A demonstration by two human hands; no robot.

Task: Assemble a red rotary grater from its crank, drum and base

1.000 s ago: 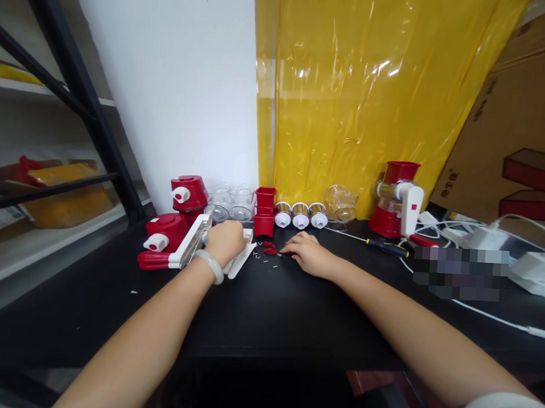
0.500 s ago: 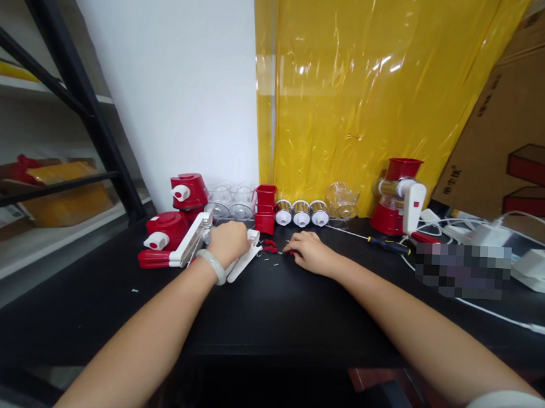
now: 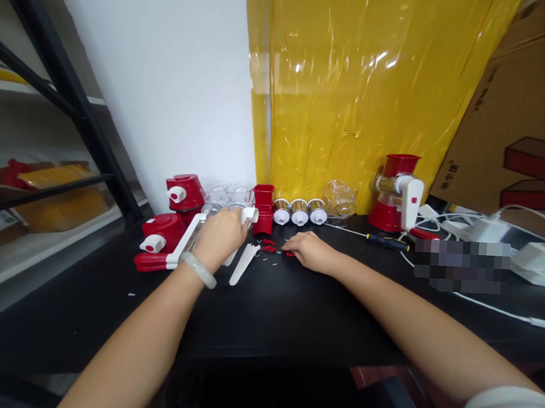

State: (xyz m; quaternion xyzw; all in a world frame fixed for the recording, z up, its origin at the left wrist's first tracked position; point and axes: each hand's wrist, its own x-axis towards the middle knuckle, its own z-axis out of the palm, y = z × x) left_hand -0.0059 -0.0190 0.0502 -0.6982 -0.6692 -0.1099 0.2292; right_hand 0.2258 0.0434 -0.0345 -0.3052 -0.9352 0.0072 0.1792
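Observation:
My left hand (image 3: 223,233) is closed around a white tubular part (image 3: 250,215), whose round end sticks out to the right of the fingers, raised off the table. Below it lies a flat white tapered piece (image 3: 244,264). My right hand (image 3: 313,250) rests low on the table with its fingers bent and drawn together over a small red plastic piece (image 3: 290,253); the fingertips are partly hidden. Between the hands lie more small red pieces (image 3: 268,246) and several tiny white bits (image 3: 264,259).
Red housings (image 3: 164,232), white crank handles with red grips (image 3: 153,261), red hoppers (image 3: 262,219), metal grater drums (image 3: 299,213) and clear parts (image 3: 341,198) line the back. To the right are an assembled rotary grater (image 3: 394,195), a screwdriver (image 3: 387,242) and white cables (image 3: 486,308).
My left hand has lifted and turned, bringing the white tubular part up off the flat white pieces. My right hand has stayed nearly in place over the red piece.

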